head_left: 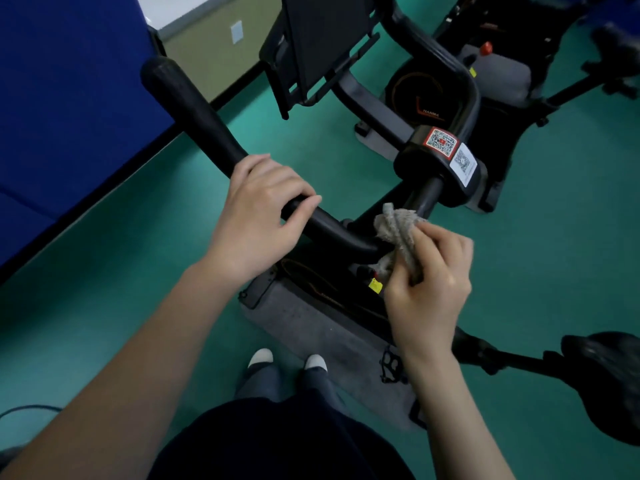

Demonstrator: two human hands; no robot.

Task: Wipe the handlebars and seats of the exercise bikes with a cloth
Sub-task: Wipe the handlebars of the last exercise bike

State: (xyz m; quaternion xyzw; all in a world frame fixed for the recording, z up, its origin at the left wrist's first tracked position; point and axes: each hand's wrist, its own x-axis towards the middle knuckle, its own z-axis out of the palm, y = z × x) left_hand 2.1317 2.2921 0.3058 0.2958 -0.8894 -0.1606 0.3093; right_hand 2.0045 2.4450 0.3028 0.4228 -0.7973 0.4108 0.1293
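The black handlebar (194, 112) of the nearest exercise bike (436, 174) runs from the upper left of the frame down to the centre, then bends up towards a clamp bearing two QR-code stickers (440, 142). The left hand (259, 216) sits on the bar at mid-frame, its fingers (256, 168) curled over the far side and its thumb lying along the near side, gripping it. Just right of centre, the right hand (429, 282) holds a bunched grey cloth (398, 230), with its fingers closed around the fabric. The cloth is pressed against the handlebar at its lowest bend, between the left hand and the clamp.

The bike's black seat (609, 375) is at the lower right edge, well apart from both hands. A second exercise bike (485, 81) stands in the upper right. A dark screen holder (322, 46) rises at top centre. Below is a green floor (104, 254), with a blue panel (69, 98) in the upper left. Two white-toed shoes (261, 356) show at bottom centre.
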